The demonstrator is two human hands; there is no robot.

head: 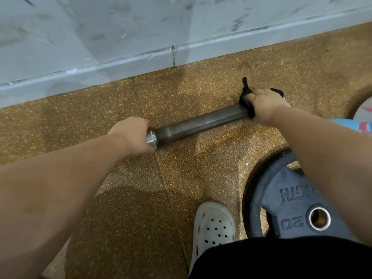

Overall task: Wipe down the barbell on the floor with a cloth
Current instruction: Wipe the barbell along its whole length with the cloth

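Observation:
A dark grey barbell sleeve [198, 123] lies on the speckled brown floor, running from lower left to upper right, with a shiny collar at its left end. My left hand [131, 133] grips the bar just left of that collar. My right hand [263, 104] wraps a black cloth [246, 95] around the sleeve's right end; bits of cloth stick out above and beside the fingers. The rest of the bar is hidden under my hands.
A black 20 weight plate [289, 202] lies flat at lower right, under my right forearm. My white clog [214, 226] stands beside it. A grey wall with a skirting board [128, 63] runs close behind the bar. Another round object [362, 109] shows at the right edge.

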